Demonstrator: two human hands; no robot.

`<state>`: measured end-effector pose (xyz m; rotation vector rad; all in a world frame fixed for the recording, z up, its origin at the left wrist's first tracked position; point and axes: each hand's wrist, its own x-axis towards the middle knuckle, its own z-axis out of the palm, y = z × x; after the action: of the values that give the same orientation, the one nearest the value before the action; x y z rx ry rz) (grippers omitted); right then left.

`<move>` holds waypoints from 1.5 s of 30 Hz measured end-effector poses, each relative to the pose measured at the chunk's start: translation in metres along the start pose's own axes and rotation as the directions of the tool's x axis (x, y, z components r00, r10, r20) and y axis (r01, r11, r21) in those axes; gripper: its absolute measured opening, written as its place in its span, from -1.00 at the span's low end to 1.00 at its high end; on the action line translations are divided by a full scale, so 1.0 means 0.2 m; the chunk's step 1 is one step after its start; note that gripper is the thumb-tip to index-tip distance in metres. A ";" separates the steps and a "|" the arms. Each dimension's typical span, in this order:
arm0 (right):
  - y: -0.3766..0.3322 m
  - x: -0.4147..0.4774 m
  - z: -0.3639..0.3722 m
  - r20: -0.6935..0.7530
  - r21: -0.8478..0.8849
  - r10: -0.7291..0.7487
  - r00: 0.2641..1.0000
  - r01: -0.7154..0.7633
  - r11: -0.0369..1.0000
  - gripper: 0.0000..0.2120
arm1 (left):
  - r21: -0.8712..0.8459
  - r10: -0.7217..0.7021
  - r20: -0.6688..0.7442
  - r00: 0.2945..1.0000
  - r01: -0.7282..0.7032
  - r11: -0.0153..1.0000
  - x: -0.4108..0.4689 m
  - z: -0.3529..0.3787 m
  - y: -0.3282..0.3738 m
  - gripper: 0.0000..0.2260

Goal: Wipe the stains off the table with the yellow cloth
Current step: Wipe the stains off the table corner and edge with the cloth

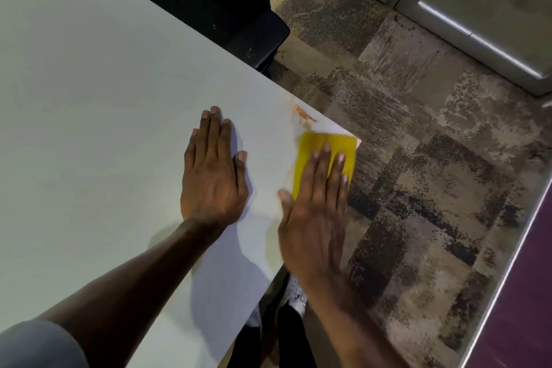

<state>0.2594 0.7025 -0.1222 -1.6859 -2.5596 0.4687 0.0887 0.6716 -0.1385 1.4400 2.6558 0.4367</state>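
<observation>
A folded yellow cloth [316, 149] lies flat at the right corner of the white table [104, 98]. My right hand [313, 212] presses down on it with the fingers stretched out, the palm covering its near part. Just beyond the cloth, by the table's far edge, an orange-brown smeared stain [304, 116] marks the surface. My left hand [213, 170] rests flat on the bare table to the left of the cloth, fingers together, holding nothing.
A black chair [227, 6] stands against the table's far edge. Patterned carpet [418, 158] lies to the right, past the table's corner. Grey metal-framed panels [478, 9] run along the back right. My legs and a shoe [294, 299] show below the table edge.
</observation>
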 end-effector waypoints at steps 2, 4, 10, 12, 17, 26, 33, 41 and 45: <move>-0.04 -0.16 0.01 0.036 -0.013 -0.039 0.999 0.039 0.999 -0.29 | -0.005 -0.012 0.012 1.000 0.013 1.000 0.00 0.00 0.00 -0.39; -0.03 -0.22 0.03 0.051 -0.038 -0.072 0.996 0.074 0.997 -0.29 | -0.013 -0.020 0.020 1.000 0.020 1.000 0.00 0.00 0.01 -0.38; 0.08 0.26 -0.01 -0.027 -0.060 -0.120 0.992 0.118 0.991 -0.35 | -0.009 0.001 -0.011 1.000 -0.001 1.000 0.01 0.01 0.00 -0.39; 0.10 0.39 -0.02 -0.033 -0.063 -0.070 0.997 0.068 0.996 -0.33 | -0.012 0.005 -0.011 1.000 -0.006 1.000 0.00 0.01 0.00 -0.39; 0.03 0.19 -0.04 -0.002 -0.028 -0.082 0.997 0.082 0.996 -0.33 | -0.018 0.002 -0.010 1.000 -0.002 1.000 0.00 0.01 0.00 -0.41; 0.05 0.09 -0.03 0.031 -0.084 -0.182 0.983 0.184 0.979 -0.37 | -0.035 0.005 -0.019 1.000 -0.005 0.999 0.00 0.00 -0.01 -0.42; 0.07 0.42 -0.02 -0.031 -0.075 -0.204 0.979 0.201 0.977 -0.42 | -0.021 0.007 -0.034 0.999 -0.007 1.000 0.00 0.02 -0.01 -0.41; 0.13 -0.03 -0.02 0.018 -0.046 -0.297 0.955 0.297 0.954 -0.39 | -0.014 0.003 -0.013 1.000 -0.003 1.000 0.00 0.02 -0.02 -0.41; 0.13 0.16 -0.04 -0.011 -0.019 -0.277 0.961 0.277 0.961 -0.43 | -0.009 0.014 -0.045 0.999 -0.014 1.000 0.00 0.02 -0.01 -0.42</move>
<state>0.2702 0.7429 -0.1261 -1.2970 -2.7368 0.4159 0.0874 0.6709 -0.1432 1.4644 2.6758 0.4884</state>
